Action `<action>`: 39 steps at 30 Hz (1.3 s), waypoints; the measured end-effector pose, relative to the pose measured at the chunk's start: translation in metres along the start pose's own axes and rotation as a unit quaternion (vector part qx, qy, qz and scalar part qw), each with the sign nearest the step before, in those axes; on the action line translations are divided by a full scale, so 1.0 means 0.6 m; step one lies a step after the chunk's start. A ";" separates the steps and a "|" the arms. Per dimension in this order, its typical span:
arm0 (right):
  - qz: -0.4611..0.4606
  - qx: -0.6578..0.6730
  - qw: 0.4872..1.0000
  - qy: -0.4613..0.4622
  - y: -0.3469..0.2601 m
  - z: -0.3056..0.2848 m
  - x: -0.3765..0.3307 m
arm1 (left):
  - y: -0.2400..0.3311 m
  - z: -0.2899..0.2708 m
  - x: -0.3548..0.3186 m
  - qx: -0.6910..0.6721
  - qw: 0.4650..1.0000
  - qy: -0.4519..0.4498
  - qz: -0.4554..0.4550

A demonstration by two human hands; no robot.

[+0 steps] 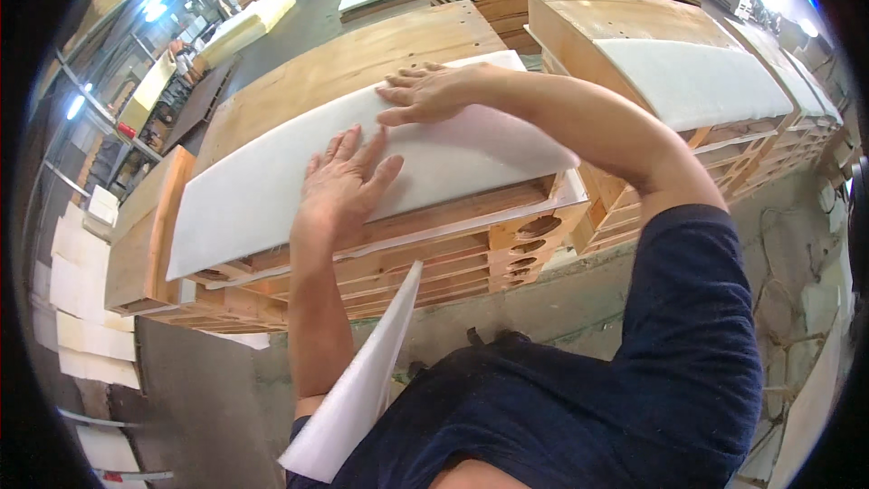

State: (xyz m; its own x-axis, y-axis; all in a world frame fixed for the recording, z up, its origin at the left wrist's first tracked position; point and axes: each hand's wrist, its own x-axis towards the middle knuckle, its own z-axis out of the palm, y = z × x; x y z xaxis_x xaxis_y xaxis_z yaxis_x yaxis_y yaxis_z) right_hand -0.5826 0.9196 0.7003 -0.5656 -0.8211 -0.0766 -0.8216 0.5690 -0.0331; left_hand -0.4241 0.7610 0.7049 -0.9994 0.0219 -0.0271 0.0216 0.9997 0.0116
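Both hands flat, fingers spread, nothing gripped: left hand (342,183) presses the white foam sheet (272,181) near its front edge, right hand (425,93) at its far edge. Sheet lies atop stacked wooden panels (453,254).

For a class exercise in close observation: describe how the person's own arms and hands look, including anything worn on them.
Both hands are bare: no gloves, rings or watch show on the left hand or the right hand. The forearms are bare too. A dark blue short sleeve covers the right upper arm, part of a dark blue shirt.
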 end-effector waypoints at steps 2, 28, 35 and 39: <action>0.056 0.010 0.998 -0.007 -0.028 -0.006 -0.036 | -0.066 0.011 -0.024 -0.013 1.000 0.020 -0.015; 0.352 0.016 0.780 0.518 -0.326 0.126 -0.064 | -0.165 0.028 -0.062 0.035 0.980 0.064 0.187; 0.349 -0.036 0.794 0.497 -0.354 0.129 -0.025 | -0.239 0.027 -0.070 0.024 0.985 0.047 0.165; 0.364 -0.050 0.792 0.487 -0.383 0.133 0.003 | -0.322 0.041 -0.093 0.038 0.988 0.055 0.142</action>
State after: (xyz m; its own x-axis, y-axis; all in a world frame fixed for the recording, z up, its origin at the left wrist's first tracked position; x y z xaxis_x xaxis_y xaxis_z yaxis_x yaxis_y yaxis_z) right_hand -0.3889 0.7909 0.6282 -0.6380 0.0514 0.7684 -0.2265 0.9411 -0.2510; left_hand -0.3717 0.5670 0.6795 -0.9495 0.3046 0.0749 0.2994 0.9514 -0.0724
